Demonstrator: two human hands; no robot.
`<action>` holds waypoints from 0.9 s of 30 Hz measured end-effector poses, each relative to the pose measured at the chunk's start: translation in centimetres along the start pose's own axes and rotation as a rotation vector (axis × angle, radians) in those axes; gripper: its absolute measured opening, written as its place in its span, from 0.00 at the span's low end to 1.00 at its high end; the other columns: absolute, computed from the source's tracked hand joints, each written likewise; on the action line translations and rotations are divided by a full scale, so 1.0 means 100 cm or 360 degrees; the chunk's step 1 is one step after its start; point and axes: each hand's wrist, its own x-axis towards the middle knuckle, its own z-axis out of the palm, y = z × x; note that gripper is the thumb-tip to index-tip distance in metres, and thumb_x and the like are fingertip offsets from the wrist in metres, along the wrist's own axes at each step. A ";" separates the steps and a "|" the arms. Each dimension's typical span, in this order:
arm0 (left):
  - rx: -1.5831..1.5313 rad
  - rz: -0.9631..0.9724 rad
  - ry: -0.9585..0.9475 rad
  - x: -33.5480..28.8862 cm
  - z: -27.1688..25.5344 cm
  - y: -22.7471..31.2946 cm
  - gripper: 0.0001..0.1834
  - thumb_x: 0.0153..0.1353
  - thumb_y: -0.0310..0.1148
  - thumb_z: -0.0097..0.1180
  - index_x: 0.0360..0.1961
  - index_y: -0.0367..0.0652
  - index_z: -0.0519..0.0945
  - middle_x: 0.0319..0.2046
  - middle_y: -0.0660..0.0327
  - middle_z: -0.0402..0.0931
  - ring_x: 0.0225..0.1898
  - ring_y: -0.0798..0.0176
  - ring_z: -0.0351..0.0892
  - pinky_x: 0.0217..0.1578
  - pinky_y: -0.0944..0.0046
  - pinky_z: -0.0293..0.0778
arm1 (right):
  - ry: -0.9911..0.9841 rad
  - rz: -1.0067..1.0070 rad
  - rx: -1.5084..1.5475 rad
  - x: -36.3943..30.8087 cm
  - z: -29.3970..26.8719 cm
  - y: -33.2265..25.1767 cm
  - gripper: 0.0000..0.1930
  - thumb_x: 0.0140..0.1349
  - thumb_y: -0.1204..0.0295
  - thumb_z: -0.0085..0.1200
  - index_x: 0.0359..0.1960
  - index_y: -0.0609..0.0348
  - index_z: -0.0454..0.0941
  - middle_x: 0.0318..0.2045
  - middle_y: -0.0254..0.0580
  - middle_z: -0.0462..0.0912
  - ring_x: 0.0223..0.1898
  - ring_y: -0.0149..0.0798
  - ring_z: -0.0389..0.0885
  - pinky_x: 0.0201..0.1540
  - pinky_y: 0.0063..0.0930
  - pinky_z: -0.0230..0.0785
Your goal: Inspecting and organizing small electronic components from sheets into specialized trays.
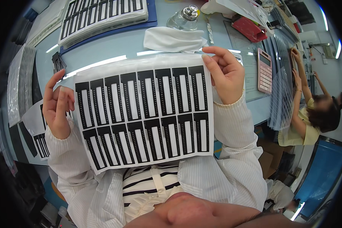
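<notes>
A white sheet of black-framed labels [152, 118], in two rows with pale slots, is held up in front of my chest. My right hand [227, 74] pinches its upper right corner between thumb and forefinger. Beside the sheet's left edge is my left hand [59, 106], its forefinger and thumb apart and the other fingers curled; no grip on the sheet shows. Under my left wrist, part of another label sheet [41, 142] shows. Beyond the sheet's top edge a folded white cloth [173, 39] lies on the table.
A stack of label sheets [102, 22] rests on a blue board [152, 15] at the far left. A glass pump bottle [183, 21] stands behind the cloth. To the right are a pink calculator [265, 70], a red box [250, 28] and another person [306, 117] handling clear sheets [281, 87].
</notes>
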 end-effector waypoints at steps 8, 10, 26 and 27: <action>-0.0196 -0.0244 -0.0114 0.000 -0.007 0.007 0.26 0.63 0.36 0.50 0.58 0.33 0.63 0.26 0.64 0.78 0.15 0.83 0.60 0.18 0.83 0.54 | -0.0423 0.0379 0.0271 0.007 -0.022 -0.013 0.17 0.57 0.72 0.59 0.46 0.68 0.73 0.22 0.34 0.79 0.15 0.20 0.68 0.17 0.12 0.57; -0.0202 -0.0382 -0.0123 0.000 -0.012 0.013 0.27 0.62 0.37 0.52 0.58 0.32 0.63 0.27 0.63 0.79 0.14 0.84 0.60 0.18 0.84 0.53 | -0.0491 0.0480 0.0259 0.006 -0.030 -0.017 0.16 0.57 0.72 0.59 0.44 0.69 0.74 0.22 0.37 0.80 0.13 0.21 0.68 0.16 0.13 0.58; 0.0421 -0.0399 -0.0499 -0.009 -0.013 0.041 0.15 0.58 0.31 0.55 0.17 0.36 0.71 0.12 0.68 0.66 0.15 0.78 0.60 0.17 0.74 0.51 | -0.1284 0.0676 -0.0083 0.007 -0.048 -0.030 0.09 0.58 0.71 0.58 0.26 0.65 0.81 0.18 0.38 0.80 0.13 0.22 0.69 0.16 0.15 0.59; 0.0424 -0.0368 -0.0494 -0.008 -0.014 0.042 0.15 0.58 0.30 0.55 0.16 0.36 0.70 0.12 0.68 0.65 0.15 0.77 0.59 0.17 0.73 0.51 | -0.1284 0.0672 -0.0076 0.008 -0.049 -0.030 0.09 0.58 0.71 0.58 0.26 0.65 0.81 0.17 0.38 0.80 0.13 0.22 0.69 0.16 0.15 0.59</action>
